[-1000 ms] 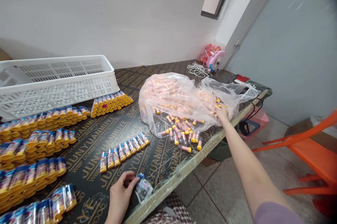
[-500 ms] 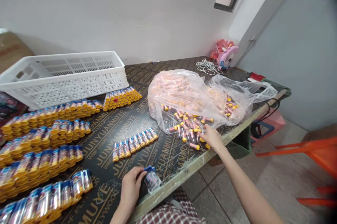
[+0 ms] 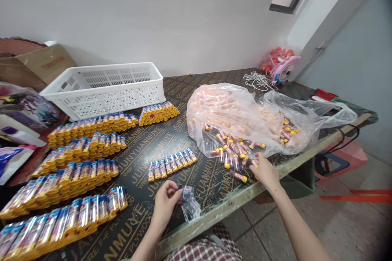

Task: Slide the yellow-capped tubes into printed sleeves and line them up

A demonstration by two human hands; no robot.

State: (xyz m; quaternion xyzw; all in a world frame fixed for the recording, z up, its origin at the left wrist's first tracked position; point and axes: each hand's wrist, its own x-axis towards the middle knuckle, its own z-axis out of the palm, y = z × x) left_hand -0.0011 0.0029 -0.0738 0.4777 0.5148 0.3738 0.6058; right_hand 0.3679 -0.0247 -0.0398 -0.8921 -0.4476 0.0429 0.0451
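Observation:
My left hand (image 3: 167, 204) is at the table's near edge, thumb and forefinger pinched together beside a small heap of clear printed plastic sleeves (image 3: 192, 208). The fingertips hide whether a sleeve is between them. At the near side of a loose pile of small clear tubes with yellow caps (image 3: 226, 159), my right hand (image 3: 268, 174) has its fingers closed around one tube (image 3: 255, 163). That pile spills from a translucent plastic bag (image 3: 220, 101). Between the hands and the crate lies a single row of blue-and-yellow wrapped tubes (image 3: 172, 164).
Stacked rows of wrapped tubes (image 3: 82, 212) fill the left side, before a white slotted crate (image 3: 107, 97). A cardboard box (image 3: 45, 63) stands behind. Far right are a pink fan (image 3: 285, 69), coiled white cord (image 3: 259, 80) and an orange stool (image 3: 358, 195). Clear tape covers the table's wooden edge (image 3: 220, 212).
The view has turned left, so everything sits further right. My left fingers have curled in tighter, and the sleeves look more spread out. My right hand stays at the pile's near side.

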